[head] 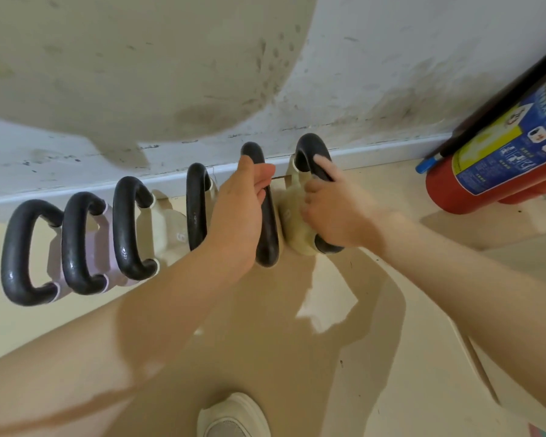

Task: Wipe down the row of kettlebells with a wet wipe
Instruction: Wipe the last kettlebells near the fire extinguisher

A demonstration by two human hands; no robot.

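Glossy beige floor [375, 357], stained white wall [391, 74] far. Row of six black-handled kettlebells [130, 228] along skirting, running left-right, handles toward camera. Left hand [240, 209] gripping fifth handle; right hand [334, 212] clutching cream cloth-like wipe [292, 216] on rightmost. Red fire extinguisher [498, 165] far right.

Little legible print from my viewpoint. Third kettlebell from my left [158, 228], pale body: one moulded numeral on its side face, seen at an angle, reads as "6" or "9"; I cannot tell which. Rightmost kettlebell [293, 222], cream body under my right hand [331, 209]: a faint raised mark on its side, not legible. Fire extinguisher [473, 171], red, lying at right: blue and yellow label [514, 134] with pictogram panels and small printed lines, too small and tilted to read.
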